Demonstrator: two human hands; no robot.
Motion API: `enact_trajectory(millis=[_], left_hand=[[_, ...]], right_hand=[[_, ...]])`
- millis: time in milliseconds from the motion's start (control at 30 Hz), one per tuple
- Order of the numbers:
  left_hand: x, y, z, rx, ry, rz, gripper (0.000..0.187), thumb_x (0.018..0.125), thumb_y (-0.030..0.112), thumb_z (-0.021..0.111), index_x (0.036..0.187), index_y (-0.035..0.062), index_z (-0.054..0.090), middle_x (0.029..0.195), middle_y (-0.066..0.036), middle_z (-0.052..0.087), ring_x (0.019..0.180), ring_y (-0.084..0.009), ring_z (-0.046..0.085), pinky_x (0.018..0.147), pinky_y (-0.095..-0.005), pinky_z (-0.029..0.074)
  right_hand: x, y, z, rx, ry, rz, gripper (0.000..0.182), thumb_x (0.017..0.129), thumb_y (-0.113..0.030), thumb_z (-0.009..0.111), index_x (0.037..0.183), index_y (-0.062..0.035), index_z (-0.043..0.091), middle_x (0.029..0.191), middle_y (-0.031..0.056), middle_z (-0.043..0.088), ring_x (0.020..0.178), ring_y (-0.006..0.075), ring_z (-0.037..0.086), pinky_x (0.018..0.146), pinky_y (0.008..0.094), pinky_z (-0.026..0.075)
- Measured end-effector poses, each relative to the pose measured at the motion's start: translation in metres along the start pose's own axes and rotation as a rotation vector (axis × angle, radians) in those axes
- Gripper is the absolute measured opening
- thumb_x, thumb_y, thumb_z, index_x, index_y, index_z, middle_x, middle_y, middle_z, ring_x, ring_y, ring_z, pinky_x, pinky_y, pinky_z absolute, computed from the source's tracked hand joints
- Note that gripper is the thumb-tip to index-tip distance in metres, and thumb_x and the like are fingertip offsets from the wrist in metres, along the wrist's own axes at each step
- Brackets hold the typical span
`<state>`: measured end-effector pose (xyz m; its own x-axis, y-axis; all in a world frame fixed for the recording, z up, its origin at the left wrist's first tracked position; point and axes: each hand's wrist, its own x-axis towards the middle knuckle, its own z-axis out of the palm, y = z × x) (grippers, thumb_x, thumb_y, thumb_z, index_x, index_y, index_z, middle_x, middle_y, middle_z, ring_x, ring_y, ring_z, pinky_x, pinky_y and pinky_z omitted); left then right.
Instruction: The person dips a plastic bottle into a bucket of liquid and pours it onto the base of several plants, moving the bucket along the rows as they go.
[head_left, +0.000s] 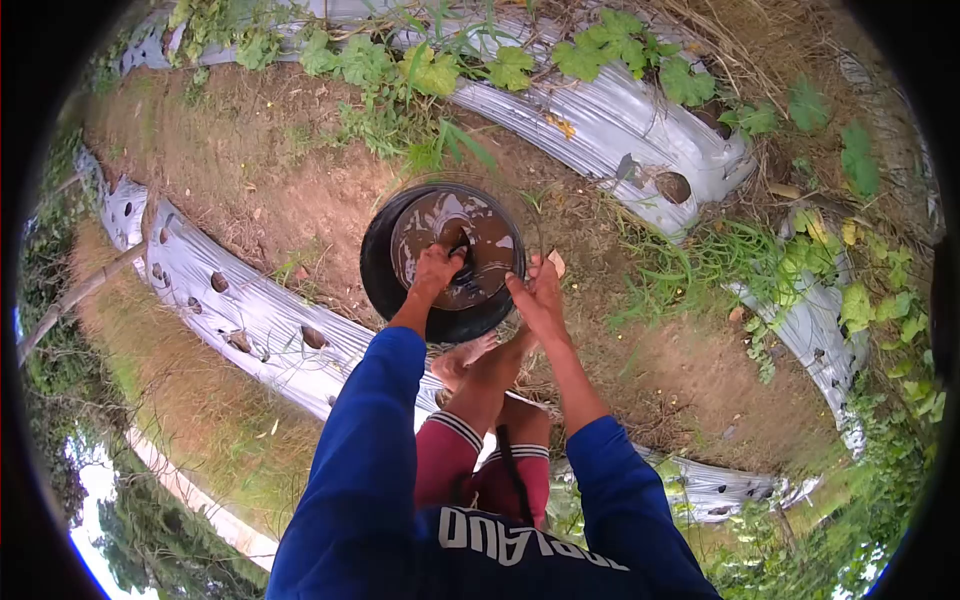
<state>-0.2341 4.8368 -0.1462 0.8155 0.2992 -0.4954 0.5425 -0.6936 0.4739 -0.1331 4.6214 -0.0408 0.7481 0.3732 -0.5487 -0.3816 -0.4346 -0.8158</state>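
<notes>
A black bucket [385, 270] holding brown muddy water stands on the bare soil in front of my bare feet [465, 360]. My left hand [437, 268] reaches into it, fingers closed around a small dark object [462, 243] at the water's surface; what the object is cannot be made out. At the bucket's near right rim, my right hand [540, 295] rests with its fingers spread, nothing visibly in it. Both arms are in blue sleeves.
Silver plastic mulch with round planting holes covers a raised bed on the left [240, 310] and another behind the bucket [640, 130]. Leafy vines [610, 45] trail over the far bed. Weeds and grass [700, 265] grow at the right, brown soil in between.
</notes>
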Motion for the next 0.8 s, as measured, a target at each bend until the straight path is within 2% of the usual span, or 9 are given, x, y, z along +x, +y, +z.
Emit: enact_trajectory(millis=[100,167,233,267,467,567,633,733,800], left_hand=[[-0.021,0.017,-0.004,-0.082,0.018,-0.176,0.047,0.085,0.047,0.056,0.094,0.0019,0.067,0.101,-0.025,0.064,0.097,-0.0444,0.059,0.088,-0.0489,0.047],[-0.039,0.032,-0.018,-0.034,0.072,-0.055,0.042,0.086,0.043,0.056,0.091,0.0019,0.067,0.093,-0.024,0.065,0.091,-0.0427,0.062,0.083,-0.0502,0.048],[-0.066,0.065,-0.059,-0.003,0.046,0.043,0.039,0.087,0.039,0.055,0.085,0.0022,0.066,0.084,-0.023,0.066,0.084,-0.0422,0.063,0.078,-0.0505,0.049],[-0.076,0.07,-0.07,0.006,0.053,0.091,0.039,0.087,0.038,0.055,0.078,0.0019,0.065,0.08,-0.023,0.065,0.079,-0.0422,0.063,0.076,-0.0502,0.05],[-0.119,0.086,-0.14,-0.133,0.208,0.427,0.029,0.081,0.023,0.067,0.064,0.0026,0.056,0.064,-0.019,0.058,0.065,-0.0401,0.059,0.058,-0.046,0.047],[-0.129,0.099,-0.196,-0.129,0.165,0.479,0.03,0.082,0.023,0.068,0.065,0.002,0.055,0.066,-0.018,0.057,0.066,-0.0386,0.058,0.057,-0.0444,0.047],[-0.127,0.102,-0.233,-0.104,0.149,0.521,0.029,0.081,0.022,0.069,0.066,0.0019,0.056,0.066,-0.017,0.057,0.066,-0.0375,0.059,0.058,-0.0439,0.047],[-0.115,0.107,-0.296,-0.043,0.115,0.588,0.026,0.08,0.021,0.069,0.067,0.0018,0.057,0.067,-0.016,0.058,0.068,-0.0356,0.06,0.061,-0.0432,0.047],[-0.096,0.101,-0.333,0.008,0.054,0.626,0.025,0.08,0.022,0.068,0.07,0.0014,0.059,0.07,-0.017,0.06,0.069,-0.0366,0.06,0.062,-0.0442,0.049]], right_hand=[[-0.042,0.018,0.009,-0.001,0.133,-0.028,0.061,0.08,-0.027,0.069,0.126,0.0039,0.043,0.119,0.0242,0.047,0.11,0.0337,0.048,0.095,0.0434,0.038],[-0.064,0.014,0.007,0.089,0.201,-0.044,0.061,0.08,-0.028,0.068,0.127,0.0034,0.045,0.12,0.0248,0.048,0.111,0.0342,0.048,0.096,0.0441,0.037],[-0.1,0.006,0.01,-0.27,0.257,-0.286,0.052,0.087,-0.021,0.065,0.128,0.0004,0.042,0.116,0.0124,0.051,0.104,0.0187,0.053,0.081,0.0321,0.047],[-0.115,0.002,0.015,-0.259,0.268,-0.294,0.052,0.087,-0.021,0.065,0.128,0.0004,0.042,0.116,0.0124,0.051,0.104,0.0187,0.053,0.081,0.0321,0.047],[-0.159,-0.013,0.06,0.337,0.159,0.07,0.046,0.082,-0.015,0.068,0.123,-0.0028,0.049,0.113,0.0098,0.055,0.094,0.0177,0.055,0.076,0.0318,0.049],[-0.143,-0.044,0.071,0.242,0.186,0.073,0.05,0.081,-0.015,0.07,0.125,-0.0038,0.049,0.117,0.0108,0.054,0.096,0.019,0.054,0.081,0.0325,0.048],[-0.124,-0.085,0.073,0.208,0.142,0.001,0.056,0.084,-0.027,0.069,0.13,-0.0053,0.045,0.127,0.0119,0.049,0.106,0.0219,0.053,0.086,0.0355,0.046],[-0.08,-0.137,0.087,0.545,-0.066,0.295,0.07,0.09,-0.059,0.05,0.138,-0.0101,0.037,0.138,0.0095,0.041,0.124,0.0261,0.043,0.094,0.0428,0.041],[-0.051,-0.168,0.106,0.626,-0.106,0.295,0.07,0.09,-0.06,0.048,0.138,-0.0102,0.037,0.139,0.0084,0.041,0.125,0.0262,0.042,0.095,0.0429,0.041]])
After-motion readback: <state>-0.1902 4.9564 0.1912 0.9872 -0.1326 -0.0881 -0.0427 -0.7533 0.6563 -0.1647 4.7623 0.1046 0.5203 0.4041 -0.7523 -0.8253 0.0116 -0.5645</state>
